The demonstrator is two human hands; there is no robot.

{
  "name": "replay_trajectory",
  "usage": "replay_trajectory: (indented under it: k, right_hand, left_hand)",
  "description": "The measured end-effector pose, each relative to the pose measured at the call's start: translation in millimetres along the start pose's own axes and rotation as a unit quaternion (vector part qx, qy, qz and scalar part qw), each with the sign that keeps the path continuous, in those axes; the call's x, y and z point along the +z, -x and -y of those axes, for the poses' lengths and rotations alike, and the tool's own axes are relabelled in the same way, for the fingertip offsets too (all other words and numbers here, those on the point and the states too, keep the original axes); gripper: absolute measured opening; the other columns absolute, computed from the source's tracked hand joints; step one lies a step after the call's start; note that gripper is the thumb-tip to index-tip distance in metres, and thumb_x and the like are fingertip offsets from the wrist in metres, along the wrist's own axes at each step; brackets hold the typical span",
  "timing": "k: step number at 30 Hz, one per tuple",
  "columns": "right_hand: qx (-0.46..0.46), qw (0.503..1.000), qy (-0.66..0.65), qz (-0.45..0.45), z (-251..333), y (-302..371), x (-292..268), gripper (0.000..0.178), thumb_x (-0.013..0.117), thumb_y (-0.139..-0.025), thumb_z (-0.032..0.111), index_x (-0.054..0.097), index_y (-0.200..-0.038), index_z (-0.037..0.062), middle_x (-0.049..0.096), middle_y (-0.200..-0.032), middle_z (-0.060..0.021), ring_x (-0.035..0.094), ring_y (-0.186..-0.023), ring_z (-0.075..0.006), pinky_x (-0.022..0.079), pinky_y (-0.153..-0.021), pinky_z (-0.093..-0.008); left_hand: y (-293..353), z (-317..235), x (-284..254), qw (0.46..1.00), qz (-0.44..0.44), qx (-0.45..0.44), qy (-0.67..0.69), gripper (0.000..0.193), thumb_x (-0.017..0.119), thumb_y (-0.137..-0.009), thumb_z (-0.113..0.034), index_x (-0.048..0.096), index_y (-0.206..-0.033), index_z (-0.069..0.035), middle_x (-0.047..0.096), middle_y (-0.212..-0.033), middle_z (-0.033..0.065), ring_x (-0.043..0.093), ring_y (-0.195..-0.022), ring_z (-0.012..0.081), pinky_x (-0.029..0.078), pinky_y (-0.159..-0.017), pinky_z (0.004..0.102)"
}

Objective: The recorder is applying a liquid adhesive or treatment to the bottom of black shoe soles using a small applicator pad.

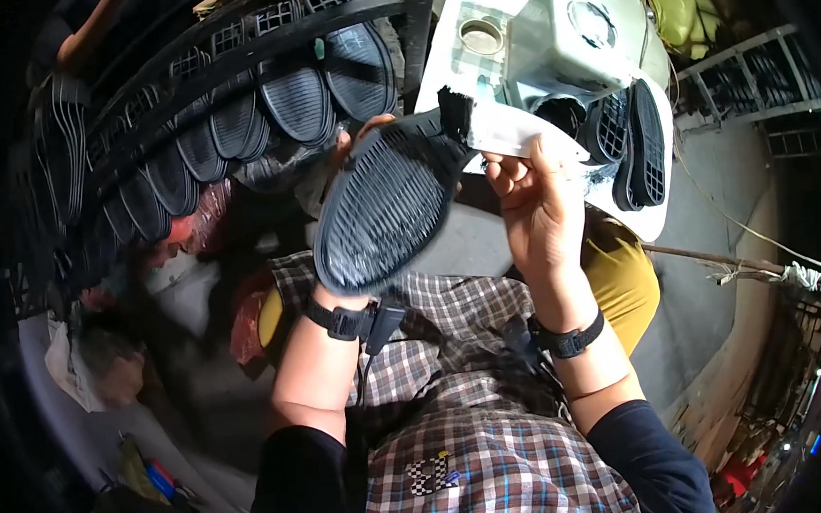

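Our left hand (352,147) gripped a black shoe sole (384,206) upright before us, while our right hand (539,202) closed on a white-handled brush (492,125), its bristles touching the sole's far end.

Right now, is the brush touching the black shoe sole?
Touching. The head view shows the brush, held by the right hand, with bristles pressed on the shoe sole at its upper edge.

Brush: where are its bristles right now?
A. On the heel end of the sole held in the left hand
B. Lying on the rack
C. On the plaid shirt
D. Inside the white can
A: the right hand holds the brush with its dark bristles against the upper end of the sole, which the left hand grips.
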State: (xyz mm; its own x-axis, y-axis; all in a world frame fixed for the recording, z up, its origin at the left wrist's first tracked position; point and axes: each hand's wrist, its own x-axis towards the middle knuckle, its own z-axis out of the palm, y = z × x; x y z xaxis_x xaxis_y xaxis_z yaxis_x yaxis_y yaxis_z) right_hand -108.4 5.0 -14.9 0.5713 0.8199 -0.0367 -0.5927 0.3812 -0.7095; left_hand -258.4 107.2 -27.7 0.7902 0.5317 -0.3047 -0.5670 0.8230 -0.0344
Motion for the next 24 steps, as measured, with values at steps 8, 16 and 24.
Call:
replay_trajectory:
  k: [8, 16, 24]
  right_hand:
    - [-0.187, 0.880, 0.395, 0.184, -13.4, 1.4, -20.3, 0.013, 0.062, -0.091, 0.009, 0.065, -0.100, -0.0006, 0.067, -0.097, -0.0113, 0.063, -0.089, -0.0228, 0.050, -0.081, -0.0313]
    - [-0.278, 0.733, 0.487, 0.387, -29.4, 0.6, 7.8, 0.035, 0.072, -0.067, 0.001, 0.066, -0.101, 0.0029, 0.065, -0.103, -0.0140, 0.066, -0.096, -0.0295, 0.055, -0.082, -0.0373]
    - [-0.313, 0.680, 0.527, 0.403, -37.1, -6.2, 12.5, 0.030, 0.065, -0.071, 0.006, 0.066, -0.101, 0.0009, 0.065, -0.099, -0.0144, 0.067, -0.092, -0.0309, 0.056, -0.079, -0.0360]
  left_hand:
    - [-3.5, -22.8, -54.3, 0.971, 0.043, 0.082, -0.223, 0.067, 0.053, -0.080, -0.067, 0.056, -0.129, -0.022, 0.054, -0.136, 0.0032, 0.046, -0.128, 0.0244, 0.012, -0.116, 0.0475]
    - [8.0, -24.3, -41.1, 0.987, -0.085, 0.083, -0.109, 0.062, 0.041, -0.093, -0.056, 0.062, -0.115, -0.002, 0.066, -0.110, 0.0134, 0.063, -0.100, 0.0281, 0.049, -0.092, 0.0411]
    - [9.2, -26.5, -54.5, 0.989, -0.042, 0.067, -0.121, 0.054, 0.045, -0.093, -0.051, 0.062, -0.115, -0.004, 0.067, -0.109, 0.0132, 0.065, -0.098, 0.0264, 0.050, -0.092, 0.0401]
